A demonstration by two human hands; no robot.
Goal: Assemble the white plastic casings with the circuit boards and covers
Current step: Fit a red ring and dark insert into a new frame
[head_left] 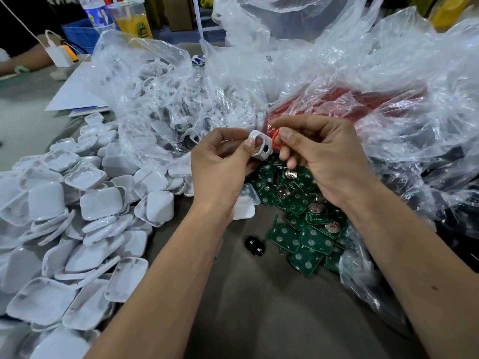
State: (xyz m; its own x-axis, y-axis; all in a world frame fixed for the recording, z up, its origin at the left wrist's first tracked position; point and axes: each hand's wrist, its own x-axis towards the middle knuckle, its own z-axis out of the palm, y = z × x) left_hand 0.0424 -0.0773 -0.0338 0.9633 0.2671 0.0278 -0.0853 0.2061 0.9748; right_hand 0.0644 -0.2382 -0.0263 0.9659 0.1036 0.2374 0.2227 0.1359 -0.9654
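Left hand (220, 161) pinches a white plastic casing frame with openings (259, 146) mid-desk; right hand (318, 156) pinches a small red plastic piece (276, 141) touching it. Green circuit boards (298, 224) and white square covers (77, 229) lie heaped unfitted: this unit looks early, with much left.

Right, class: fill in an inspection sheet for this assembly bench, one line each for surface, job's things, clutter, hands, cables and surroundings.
Surface: brown table, mostly covered.
Job's things: heap of white covers on the left; green circuit boards piled under the hands; white casing and red part held above them.
Clutter: clear plastic bags; small black part; papers.
Hands: left hand grips the casing; right hand pinches the red part.
Cables: white cord far left.
Surroundings: drink bottles, blue crate, another person's arm.
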